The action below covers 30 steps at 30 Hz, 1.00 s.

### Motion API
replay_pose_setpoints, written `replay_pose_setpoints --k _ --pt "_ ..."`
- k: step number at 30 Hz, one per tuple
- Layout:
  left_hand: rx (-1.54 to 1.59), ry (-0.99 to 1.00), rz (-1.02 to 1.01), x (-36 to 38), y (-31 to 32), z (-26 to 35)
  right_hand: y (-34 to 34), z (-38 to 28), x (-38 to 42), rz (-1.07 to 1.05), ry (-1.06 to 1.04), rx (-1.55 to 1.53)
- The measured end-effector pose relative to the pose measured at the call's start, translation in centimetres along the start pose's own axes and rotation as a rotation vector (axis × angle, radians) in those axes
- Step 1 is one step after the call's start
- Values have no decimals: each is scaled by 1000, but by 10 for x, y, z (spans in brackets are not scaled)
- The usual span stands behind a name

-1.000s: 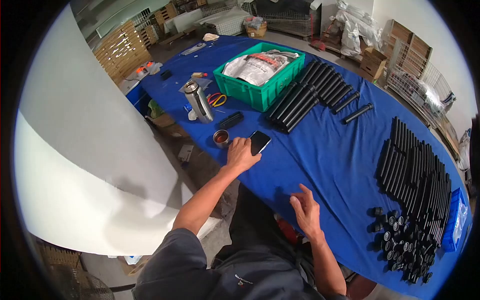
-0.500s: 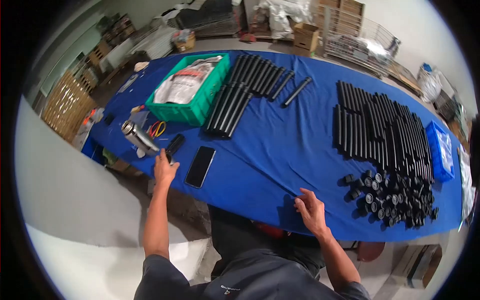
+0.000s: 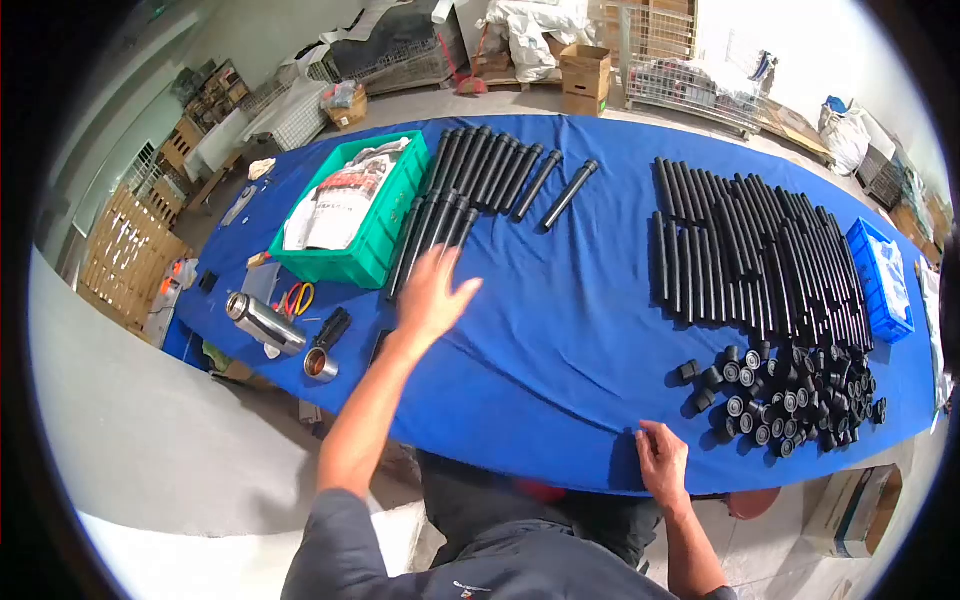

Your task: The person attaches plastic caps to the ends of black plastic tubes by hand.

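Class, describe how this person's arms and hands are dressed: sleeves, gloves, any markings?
The left hand and right hand are gloveless, with no watch visible on either wrist. The dark grey shirt has short sleeves, leaving both forearms uncovered; a small pale marking shows on its front.

"What are you picking up on the head camera?"
"I'm seeing the left hand (image 3: 432,298), thumb standing apart, covering the lower ends of some black tubes (image 3: 488,172); I'm not making out whether it's touching them."
"And the other one?"
"I'm finding the right hand (image 3: 662,460) hanging loosely curled at the blue cloth's (image 3: 560,350) near edge, black fittings (image 3: 790,402) lying near it."
"Anything around the left?"
"A green crate (image 3: 330,267) is standing beside the tubes, and I'm spotting a steel flask (image 3: 268,325) standing near a metal cup (image 3: 330,371)."
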<state>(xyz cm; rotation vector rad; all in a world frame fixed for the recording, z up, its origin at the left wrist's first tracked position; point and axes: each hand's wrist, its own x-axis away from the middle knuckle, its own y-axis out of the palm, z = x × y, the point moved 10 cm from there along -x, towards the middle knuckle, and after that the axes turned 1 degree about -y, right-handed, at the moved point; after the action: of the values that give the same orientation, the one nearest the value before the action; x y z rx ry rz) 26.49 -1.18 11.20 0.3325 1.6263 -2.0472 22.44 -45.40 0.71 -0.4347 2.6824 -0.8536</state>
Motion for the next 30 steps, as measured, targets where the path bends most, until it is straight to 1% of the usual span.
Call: replay_pose_setpoints --k 1,3,5,6,9,11,13,14,17,18,19,21,23,25,26,27,30 --pt "31 48 -21 -21 33 19 -1 0 1 5 -1 5" --pt "14 80 -39 -62 101 42 -1 -6 0 11 -46 8" --pt "38 15 -119 -99 155 55 -2 -7 -1 1 -57 8" --pt "44 11 -163 -114 173 61 -2 -7 -1 6 -55 9" --pt "-111 93 -133 -146 209 69 -3 -6 -3 5 -45 15" --pt "-230 104 -162 -160 212 75 -4 -6 -5 7 -32 21" --pt "-209 109 -147 -173 224 65 -4 -5 -4 -3 -21 37" --pt "-271 141 -186 -176 234 61 -3 -5 -5 -12 -25 46" --pt "-172 242 -252 -187 264 49 -3 -4 -6 19 -42 25" --pt "-196 208 -311 -189 273 41 -2 -4 -6 10 -40 24" --pt "-169 177 -350 -191 263 43 -2 -4 -7 4 -36 25" --pt "-204 136 -314 -202 274 20 -3 -4 -5 0 -31 28" --pt "-233 154 -47 -202 268 13 -3 -4 -7 6 -45 26" --pt "-306 69 -92 -207 270 8 -3 -5 -7 -9 -23 34" --pt "-316 41 -145 -208 275 10 -3 -4 -7 -12 -21 30" --pt "-333 5 -137 -209 276 12 -3 -5 -8 -19 -22 25" --pt "-312 -17 -166 -210 278 15 -4 -7 -8 -16 -45 20"
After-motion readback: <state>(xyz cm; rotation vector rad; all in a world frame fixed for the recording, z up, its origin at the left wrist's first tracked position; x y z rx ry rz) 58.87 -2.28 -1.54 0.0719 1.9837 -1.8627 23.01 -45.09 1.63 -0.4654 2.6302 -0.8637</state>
